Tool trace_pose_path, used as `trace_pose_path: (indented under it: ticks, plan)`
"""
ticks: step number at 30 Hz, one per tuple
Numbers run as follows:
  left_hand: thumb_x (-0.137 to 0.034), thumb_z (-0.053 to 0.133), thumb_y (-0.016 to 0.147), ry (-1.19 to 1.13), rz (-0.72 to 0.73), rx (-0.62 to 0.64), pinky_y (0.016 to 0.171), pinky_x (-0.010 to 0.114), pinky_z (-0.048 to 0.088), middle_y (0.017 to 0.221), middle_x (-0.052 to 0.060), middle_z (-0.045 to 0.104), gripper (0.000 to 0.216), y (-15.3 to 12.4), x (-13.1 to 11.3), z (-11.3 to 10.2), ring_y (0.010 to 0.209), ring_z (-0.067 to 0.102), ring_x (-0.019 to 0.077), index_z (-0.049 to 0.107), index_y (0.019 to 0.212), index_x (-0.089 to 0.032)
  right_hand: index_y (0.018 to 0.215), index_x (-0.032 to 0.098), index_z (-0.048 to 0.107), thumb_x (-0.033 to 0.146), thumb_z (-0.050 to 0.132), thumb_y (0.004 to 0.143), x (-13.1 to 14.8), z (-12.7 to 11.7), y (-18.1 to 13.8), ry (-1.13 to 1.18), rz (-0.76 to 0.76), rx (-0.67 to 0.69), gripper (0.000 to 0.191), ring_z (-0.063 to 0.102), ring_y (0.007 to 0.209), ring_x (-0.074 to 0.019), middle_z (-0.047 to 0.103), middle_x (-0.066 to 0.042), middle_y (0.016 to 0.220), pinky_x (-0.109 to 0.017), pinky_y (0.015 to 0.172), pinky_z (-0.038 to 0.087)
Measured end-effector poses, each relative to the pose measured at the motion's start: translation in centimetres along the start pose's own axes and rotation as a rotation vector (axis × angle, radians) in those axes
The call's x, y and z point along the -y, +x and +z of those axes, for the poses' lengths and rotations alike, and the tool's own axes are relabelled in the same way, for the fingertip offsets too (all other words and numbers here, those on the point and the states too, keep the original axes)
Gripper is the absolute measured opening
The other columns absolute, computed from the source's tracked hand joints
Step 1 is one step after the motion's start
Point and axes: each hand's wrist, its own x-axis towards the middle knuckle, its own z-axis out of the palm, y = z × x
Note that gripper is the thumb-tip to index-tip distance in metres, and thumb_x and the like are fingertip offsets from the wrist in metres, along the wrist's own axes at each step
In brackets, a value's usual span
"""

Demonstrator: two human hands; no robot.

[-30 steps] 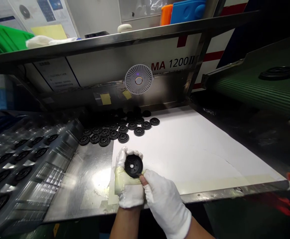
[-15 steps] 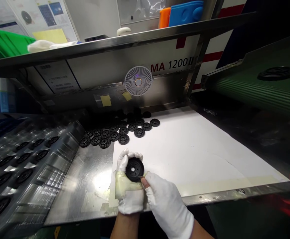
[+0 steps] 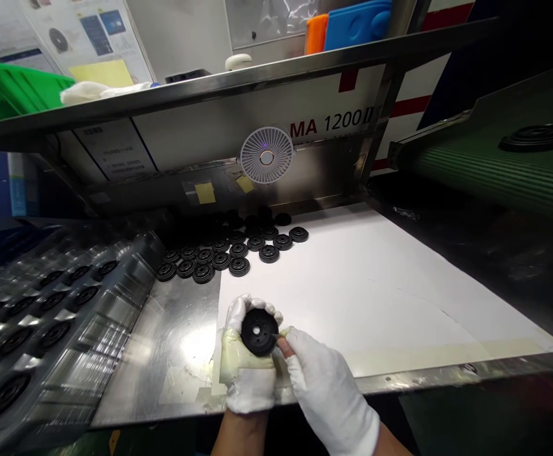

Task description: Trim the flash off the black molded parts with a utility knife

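Observation:
My left hand (image 3: 251, 380), in a white glove with yellowish patches, is closed around a black round wheel (image 3: 259, 341). The wheel's face is tilted toward me and shows a pale centre hole with smaller holes about it. My right hand (image 3: 326, 383), also gloved in white with a bare thumb tip, pinches at the wheel's right rim. A small thin pointed thing shows at its fingertips, too little of it to name. Beyond both hands, several similar black wheels (image 3: 239, 266) lie grouped on the bench.
Clear plastic trays (image 3: 128, 297) stacked at the left hold more black wheels. White paper (image 3: 352, 285) covers much of the metal bench (image 3: 162, 354). A small fan (image 3: 266, 156) hangs below the shelf (image 3: 200, 85). At right, a green conveyor belt (image 3: 485, 152) carries another black part (image 3: 535, 137).
The wheel has turned slightly in my left hand, and my right fingertips have shifted up along its right rim. The whole view has moved a little.

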Motion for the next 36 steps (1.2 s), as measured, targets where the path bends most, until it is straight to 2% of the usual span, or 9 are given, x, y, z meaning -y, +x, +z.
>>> trace_pose_path:
  ticks: [4, 16, 20, 22, 25, 27, 31, 33, 36]
  plan:
    - [-0.020, 0.052, 0.080, 0.039, 0.039, 0.023, 0.066, 0.028, 0.047, 0.073, 0.000, 0.053, 0.005, -0.1, -0.1, -0.1, 0.069, 0.054, 0.0136, 0.055, 0.077, -0.017, 0.073, 0.023, 0.048, 0.032, 0.026, 0.092, 0.1, -0.2, 0.1, -0.006, 0.007, 0.000, 0.030, 0.051, 0.059, -0.0161, 0.054, 0.000, 0.067, -0.027, 0.055, 0.036]
    - [-0.018, 0.056, 0.075, -0.043, 0.006, -0.096, 0.063, 0.026, 0.049, 0.066, 0.000, 0.057, 0.005, 0.4, -0.2, 0.6, 0.063, 0.056, 0.0118, 0.057, 0.070, -0.017, 0.073, 0.023, 0.048, 0.034, 0.027, 0.091, 0.2, 0.2, -0.1, 0.002, -0.017, -0.012, 0.030, 0.052, 0.058, -0.0158, 0.056, 0.000, 0.067, -0.027, 0.051, 0.033]
    - [-0.014, 0.055, 0.074, -0.050, 0.058, -0.173, 0.070, 0.027, 0.050, 0.066, -0.001, 0.058, 0.006, 0.6, -0.2, 0.5, 0.064, 0.057, 0.0106, 0.058, 0.070, -0.017, 0.072, 0.023, 0.047, 0.033, 0.026, 0.091, 0.5, 0.6, -0.4, 0.022, -0.030, 0.012, 0.030, 0.051, 0.055, -0.0159, 0.056, 0.000, 0.065, -0.027, 0.050, 0.032]
    - [-0.013, 0.055, 0.073, -0.013, 0.068, -0.164, 0.076, 0.031, 0.049, 0.072, 0.000, 0.061, 0.007, 0.4, -0.2, 0.4, 0.072, 0.060, 0.0123, 0.060, 0.075, -0.018, 0.071, 0.023, 0.047, 0.034, 0.025, 0.091, 0.6, 0.5, -0.4, 0.059, -0.035, 0.030, 0.031, 0.051, 0.056, -0.0163, 0.056, 0.000, 0.066, -0.027, 0.051, 0.033]
    - [-0.018, 0.059, 0.072, 0.047, -0.068, -0.106, 0.078, 0.038, 0.049, 0.082, 0.004, 0.063, 0.012, 0.2, -0.3, 0.2, 0.084, 0.061, 0.0195, 0.061, 0.084, -0.018, 0.073, 0.022, 0.048, 0.036, 0.027, 0.091, 0.5, -0.3, 0.0, 0.199, -0.028, 0.081, 0.031, 0.051, 0.062, -0.0166, 0.056, -0.001, 0.070, -0.026, 0.055, 0.037]
    - [-0.021, 0.060, 0.071, 0.036, -0.168, -0.094, 0.074, 0.038, 0.050, 0.081, 0.005, 0.062, 0.012, 0.2, -0.5, 0.2, 0.080, 0.061, 0.0204, 0.062, 0.083, -0.017, 0.074, 0.023, 0.048, 0.038, 0.028, 0.091, 0.2, -1.0, 0.3, 0.357, -0.019, 0.125, 0.031, 0.051, 0.063, -0.0158, 0.054, 0.001, 0.069, -0.025, 0.058, 0.038]
    - [-0.018, 0.060, 0.070, -0.027, -0.175, -0.162, 0.070, 0.035, 0.050, 0.076, 0.005, 0.061, 0.009, 0.2, -0.8, 1.0, 0.073, 0.059, 0.0183, 0.061, 0.079, -0.015, 0.071, 0.023, 0.046, 0.046, 0.032, 0.090, -0.3, -2.2, 0.5, 0.611, 0.077, 0.147, 0.034, 0.043, 0.056, -0.0127, 0.042, 0.005, 0.059, -0.022, 0.053, 0.036]
    - [-0.016, 0.059, 0.069, -0.036, -0.174, -0.185, 0.069, 0.034, 0.050, 0.075, 0.005, 0.060, 0.008, 0.2, -0.9, 1.6, 0.073, 0.059, 0.0189, 0.061, 0.077, -0.014, 0.068, 0.023, 0.044, 0.049, 0.033, 0.090, -0.6, -2.5, 0.3, 0.596, 0.110, 0.095, 0.035, 0.041, 0.055, -0.0125, 0.041, 0.005, 0.059, -0.022, 0.052, 0.036]
    - [-0.015, 0.057, 0.071, -0.047, -0.170, -0.187, 0.063, 0.032, 0.050, 0.072, 0.005, 0.058, 0.005, 0.3, -0.7, 2.2, 0.069, 0.057, 0.0178, 0.060, 0.074, -0.014, 0.070, 0.023, 0.044, 0.046, 0.030, 0.091, -0.9, -2.7, 0.0, 0.421, 0.102, 0.015, 0.034, 0.045, 0.058, -0.0143, 0.047, 0.004, 0.062, -0.024, 0.054, 0.037]
